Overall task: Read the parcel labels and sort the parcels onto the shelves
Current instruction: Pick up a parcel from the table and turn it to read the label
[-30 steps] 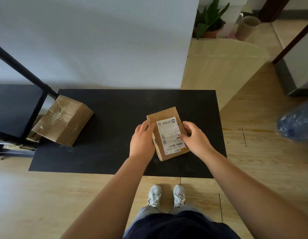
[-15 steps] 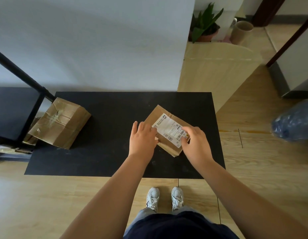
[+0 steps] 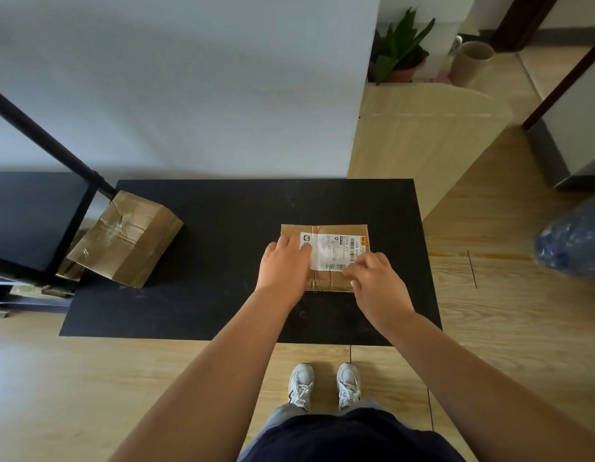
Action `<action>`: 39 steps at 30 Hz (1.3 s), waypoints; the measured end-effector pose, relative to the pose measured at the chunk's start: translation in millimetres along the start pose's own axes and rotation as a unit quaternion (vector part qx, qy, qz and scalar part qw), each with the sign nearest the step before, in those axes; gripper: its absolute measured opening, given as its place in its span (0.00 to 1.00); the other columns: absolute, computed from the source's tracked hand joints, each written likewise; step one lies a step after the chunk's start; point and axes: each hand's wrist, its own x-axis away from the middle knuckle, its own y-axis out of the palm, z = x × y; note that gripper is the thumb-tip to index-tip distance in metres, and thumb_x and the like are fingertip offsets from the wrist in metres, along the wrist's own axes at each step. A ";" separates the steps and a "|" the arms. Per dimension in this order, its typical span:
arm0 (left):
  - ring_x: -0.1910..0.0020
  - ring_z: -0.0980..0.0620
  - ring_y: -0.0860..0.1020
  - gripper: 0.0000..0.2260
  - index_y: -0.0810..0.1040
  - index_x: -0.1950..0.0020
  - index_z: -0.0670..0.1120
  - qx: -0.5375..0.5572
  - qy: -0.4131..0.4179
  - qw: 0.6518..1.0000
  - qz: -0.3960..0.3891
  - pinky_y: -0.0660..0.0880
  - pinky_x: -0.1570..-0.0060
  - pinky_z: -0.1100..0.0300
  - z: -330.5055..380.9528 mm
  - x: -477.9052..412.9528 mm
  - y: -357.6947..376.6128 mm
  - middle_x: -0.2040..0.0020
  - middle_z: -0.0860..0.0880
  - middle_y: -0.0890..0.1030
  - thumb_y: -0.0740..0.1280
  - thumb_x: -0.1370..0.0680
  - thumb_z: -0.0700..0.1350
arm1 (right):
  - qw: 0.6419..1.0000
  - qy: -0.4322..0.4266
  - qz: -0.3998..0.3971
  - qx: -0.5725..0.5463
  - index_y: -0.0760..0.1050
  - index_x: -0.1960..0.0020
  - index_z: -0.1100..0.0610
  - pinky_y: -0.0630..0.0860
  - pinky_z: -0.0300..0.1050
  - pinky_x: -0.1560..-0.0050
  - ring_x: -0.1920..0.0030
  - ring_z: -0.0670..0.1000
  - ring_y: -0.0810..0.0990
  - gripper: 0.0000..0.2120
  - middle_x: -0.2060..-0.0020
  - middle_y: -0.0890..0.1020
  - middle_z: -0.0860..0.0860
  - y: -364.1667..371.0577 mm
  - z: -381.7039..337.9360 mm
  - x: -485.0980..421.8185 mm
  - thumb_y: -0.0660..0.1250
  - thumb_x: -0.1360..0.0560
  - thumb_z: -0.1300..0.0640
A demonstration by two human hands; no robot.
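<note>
1. A person stands at the near edge of a black mat (image 3: 196, 295) on the wooden floor, both hands down on a small brown parcel (image 3: 324, 285) lying flat toward the mat's right half.

2. The left hand (image 3: 284, 266) lies spread across the parcel's left side, fingers over the edge of the white label (image 3: 334, 250); it presses rather than grasps. The right hand (image 3: 378, 281) pinches the parcel's near right corner, thumb and fingertips closed on the cardboard.

3. The label faces up, barcode toward the near edge, its text sideways to the reader. The step in hand looks like the reading.

4. A larger taped parcel (image 3: 126, 238) waits at the mat's far left, leaning against a black shelf unit (image 3: 32, 221).

5. Next, judging by the task, the label must be made out, then the parcel lifted with both hands and carried left to the proper shelf.
</note>
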 end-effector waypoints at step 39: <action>0.52 0.49 0.82 0.19 0.75 0.39 0.46 0.130 -0.253 0.953 -0.102 0.80 0.51 0.54 32.1 30.1 19.4 0.48 0.49 0.81 0.56 0.18 0.59 | 0.982 0.166 -0.050 -0.070 0.72 0.32 0.55 0.73 0.50 0.40 0.46 0.52 0.82 0.21 0.47 0.83 0.50 11.4 5.2 -8.6 0.62 0.21 0.45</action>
